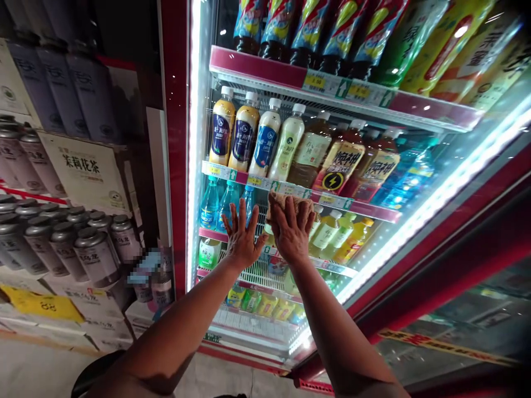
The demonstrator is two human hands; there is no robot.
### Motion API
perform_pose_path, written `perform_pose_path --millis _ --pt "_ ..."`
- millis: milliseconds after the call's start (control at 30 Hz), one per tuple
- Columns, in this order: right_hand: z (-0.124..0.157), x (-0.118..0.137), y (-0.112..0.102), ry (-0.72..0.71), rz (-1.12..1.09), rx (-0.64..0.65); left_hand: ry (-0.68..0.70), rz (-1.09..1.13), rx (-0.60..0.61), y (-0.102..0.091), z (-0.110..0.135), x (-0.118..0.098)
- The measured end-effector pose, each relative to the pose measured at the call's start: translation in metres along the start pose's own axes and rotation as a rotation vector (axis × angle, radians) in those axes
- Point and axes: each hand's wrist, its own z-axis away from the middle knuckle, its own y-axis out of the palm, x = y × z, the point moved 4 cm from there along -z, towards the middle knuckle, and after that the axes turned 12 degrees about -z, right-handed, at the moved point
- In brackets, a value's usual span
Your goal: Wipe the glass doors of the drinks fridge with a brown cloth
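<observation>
My left hand (pixel 241 235) lies flat with fingers spread against the glass door (pixel 373 182) of a lit drinks fridge. Beside it, my right hand (pixel 292 232) presses a crumpled beige cloth (pixel 284 202) onto the same glass, fingers closed over it. Behind the glass, directly past both hands, a shelf edge with price tags (pixel 290 190) carries white-capped bottles (pixel 244 138) of yellow and cream drinks. Blue water bottles (pixel 215 204) stand on the shelf below, just left of my left hand.
The fridge has a red frame (pixel 176 166) and bright light strips down its sides. To the left, shelves hold several grey metal tins (pixel 89 251) and a box with printed characters (pixel 83 171). A second red-framed fridge door (pixel 456 309) lies at lower right.
</observation>
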Motion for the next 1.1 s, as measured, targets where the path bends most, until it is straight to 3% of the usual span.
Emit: perform_pose_path --millis 233,467,600,700,900,1100 --pt "-0.006 -0.044 -0.024 0.147 0.020 -0.128 0.083 -0.024 -0.028 0.004 -0.015 -0.025" --pt "0.016 -0.056 -0.027 0.055 -0.001 -0.033 0.037 -0.027 0.024 0.013 -0.011 -0.043" --pt "0.009 -0.093 -0.047 0.163 -0.008 -0.100 0.046 -0.016 0.070 0.017 -0.015 -0.056" --pt "0.017 -0.104 -0.050 0.198 -0.011 -0.130 0.052 -0.025 0.097 0.023 -0.016 -0.064" --pt "0.042 -0.114 -0.047 0.131 0.019 -0.005 0.017 -0.070 0.065 0.029 -0.015 -0.077" --pt "0.036 -0.138 -0.063 0.174 0.018 -0.100 0.089 -0.076 0.090 0.040 -0.016 -0.095"
